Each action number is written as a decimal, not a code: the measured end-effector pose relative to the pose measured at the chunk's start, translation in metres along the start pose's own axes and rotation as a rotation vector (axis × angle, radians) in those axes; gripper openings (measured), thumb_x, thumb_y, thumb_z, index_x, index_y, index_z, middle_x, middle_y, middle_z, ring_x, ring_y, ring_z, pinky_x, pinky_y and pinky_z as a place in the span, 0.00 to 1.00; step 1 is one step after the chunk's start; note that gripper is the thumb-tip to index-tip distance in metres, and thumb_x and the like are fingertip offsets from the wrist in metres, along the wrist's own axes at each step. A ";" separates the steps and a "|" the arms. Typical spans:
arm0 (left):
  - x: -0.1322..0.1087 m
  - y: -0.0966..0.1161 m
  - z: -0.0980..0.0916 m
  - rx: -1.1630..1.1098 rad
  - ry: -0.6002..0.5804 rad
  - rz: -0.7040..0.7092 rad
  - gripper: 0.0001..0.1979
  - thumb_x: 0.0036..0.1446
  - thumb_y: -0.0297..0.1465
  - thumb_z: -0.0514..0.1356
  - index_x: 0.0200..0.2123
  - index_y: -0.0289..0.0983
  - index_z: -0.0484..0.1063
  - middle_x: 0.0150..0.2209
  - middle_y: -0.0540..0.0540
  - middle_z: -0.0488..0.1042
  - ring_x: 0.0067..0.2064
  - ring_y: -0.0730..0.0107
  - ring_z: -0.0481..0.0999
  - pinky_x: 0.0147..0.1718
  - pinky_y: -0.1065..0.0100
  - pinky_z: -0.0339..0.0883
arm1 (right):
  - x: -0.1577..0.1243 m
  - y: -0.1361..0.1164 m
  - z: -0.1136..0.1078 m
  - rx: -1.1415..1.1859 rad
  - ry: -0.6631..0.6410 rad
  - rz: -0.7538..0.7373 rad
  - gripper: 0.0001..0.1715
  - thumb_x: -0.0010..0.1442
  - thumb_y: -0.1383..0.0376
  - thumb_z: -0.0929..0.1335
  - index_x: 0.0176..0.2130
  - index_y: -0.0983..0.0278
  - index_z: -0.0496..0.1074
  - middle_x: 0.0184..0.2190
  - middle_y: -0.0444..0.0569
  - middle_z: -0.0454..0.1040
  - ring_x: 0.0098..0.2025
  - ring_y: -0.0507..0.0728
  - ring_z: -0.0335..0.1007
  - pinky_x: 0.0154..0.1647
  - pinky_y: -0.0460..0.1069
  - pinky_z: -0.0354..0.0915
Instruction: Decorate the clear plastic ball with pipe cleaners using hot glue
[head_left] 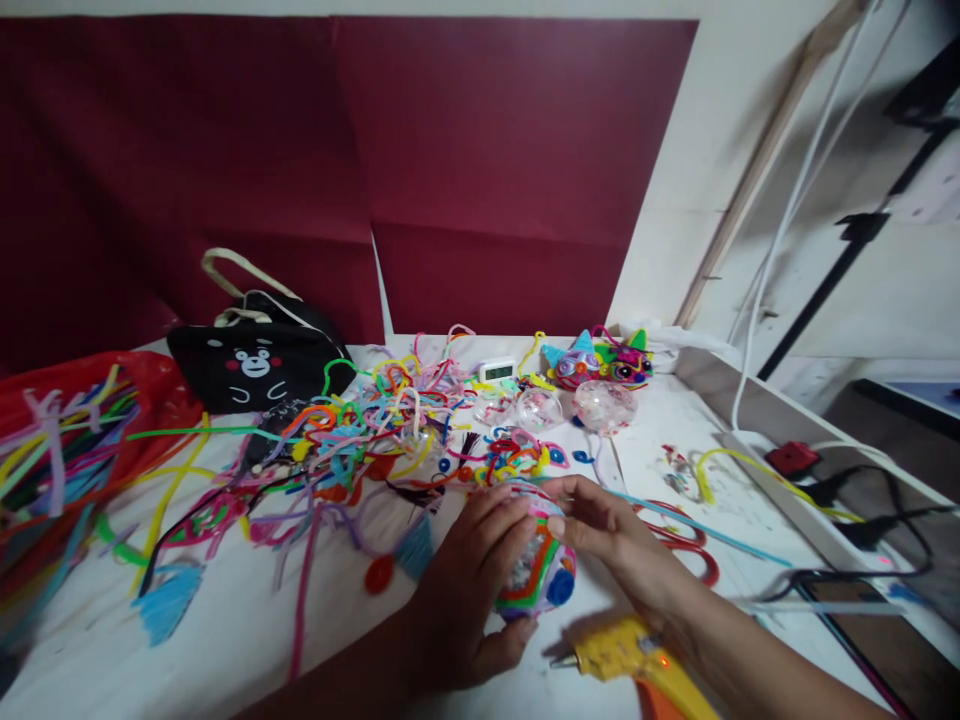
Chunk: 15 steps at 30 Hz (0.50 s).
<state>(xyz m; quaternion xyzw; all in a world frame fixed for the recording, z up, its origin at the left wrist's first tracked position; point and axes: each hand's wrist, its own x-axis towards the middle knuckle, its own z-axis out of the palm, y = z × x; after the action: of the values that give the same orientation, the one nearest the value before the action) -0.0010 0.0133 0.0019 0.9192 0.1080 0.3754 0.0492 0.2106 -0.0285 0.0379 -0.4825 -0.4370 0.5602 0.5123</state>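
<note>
Hands partly curled around multicoloured ornament, left hand spanning its side, right hand bent, pinching its upper edge

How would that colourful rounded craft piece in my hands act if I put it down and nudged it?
The colourful rounded piece, gripped by your left hand, would probably roll, since its side curves, though the blue disc on it might catch and slow it. It could be light if built on a shell like the clear domes behind it.
</note>
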 end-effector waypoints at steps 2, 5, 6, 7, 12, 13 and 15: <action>0.000 0.000 0.000 -0.001 0.002 0.005 0.35 0.58 0.32 0.55 0.66 0.26 0.50 0.66 0.33 0.54 0.70 0.46 0.47 0.69 0.47 0.44 | 0.000 -0.001 0.001 0.009 0.002 0.006 0.26 0.46 0.53 0.78 0.42 0.61 0.73 0.43 0.49 0.74 0.47 0.60 0.68 0.50 0.54 0.62; 0.000 0.000 0.001 0.006 -0.001 0.000 0.35 0.58 0.32 0.55 0.66 0.26 0.51 0.65 0.32 0.55 0.70 0.46 0.48 0.68 0.46 0.45 | 0.000 -0.001 0.001 0.015 -0.002 0.004 0.26 0.46 0.53 0.78 0.42 0.61 0.73 0.42 0.49 0.74 0.46 0.60 0.68 0.48 0.54 0.63; 0.000 0.000 0.001 0.009 -0.004 -0.005 0.35 0.58 0.33 0.55 0.66 0.27 0.51 0.65 0.32 0.56 0.70 0.46 0.48 0.68 0.45 0.46 | 0.000 -0.001 0.001 0.015 -0.002 0.004 0.26 0.47 0.53 0.78 0.42 0.61 0.73 0.42 0.49 0.74 0.46 0.60 0.68 0.48 0.54 0.63; 0.000 0.000 0.001 0.010 -0.007 -0.011 0.35 0.58 0.33 0.55 0.66 0.27 0.51 0.64 0.32 0.57 0.70 0.46 0.48 0.67 0.44 0.47 | 0.000 0.000 0.001 0.015 -0.001 0.005 0.26 0.47 0.53 0.78 0.42 0.61 0.73 0.42 0.49 0.74 0.46 0.60 0.68 0.48 0.54 0.63; -0.001 0.000 0.001 0.010 -0.017 -0.011 0.35 0.58 0.32 0.55 0.66 0.28 0.50 0.65 0.32 0.56 0.70 0.46 0.47 0.68 0.45 0.46 | 0.000 0.001 0.000 0.009 -0.009 -0.001 0.26 0.47 0.52 0.78 0.43 0.60 0.73 0.43 0.50 0.74 0.47 0.61 0.68 0.48 0.54 0.63; -0.001 0.000 0.001 0.010 -0.014 -0.010 0.35 0.58 0.32 0.55 0.66 0.28 0.50 0.65 0.32 0.56 0.70 0.46 0.47 0.68 0.46 0.46 | 0.000 0.001 0.000 0.007 -0.007 -0.001 0.26 0.47 0.52 0.77 0.43 0.60 0.73 0.44 0.49 0.74 0.47 0.61 0.68 0.48 0.54 0.63; -0.001 -0.001 0.001 0.012 -0.013 -0.011 0.35 0.58 0.32 0.55 0.66 0.27 0.51 0.65 0.33 0.55 0.70 0.47 0.47 0.69 0.47 0.44 | 0.000 0.002 0.000 0.001 -0.001 -0.002 0.26 0.47 0.52 0.77 0.43 0.60 0.73 0.44 0.49 0.74 0.48 0.61 0.68 0.48 0.54 0.63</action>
<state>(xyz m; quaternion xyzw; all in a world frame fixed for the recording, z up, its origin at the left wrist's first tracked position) -0.0015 0.0135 0.0003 0.9213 0.1148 0.3685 0.0465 0.2104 -0.0284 0.0360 -0.4817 -0.4375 0.5599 0.5129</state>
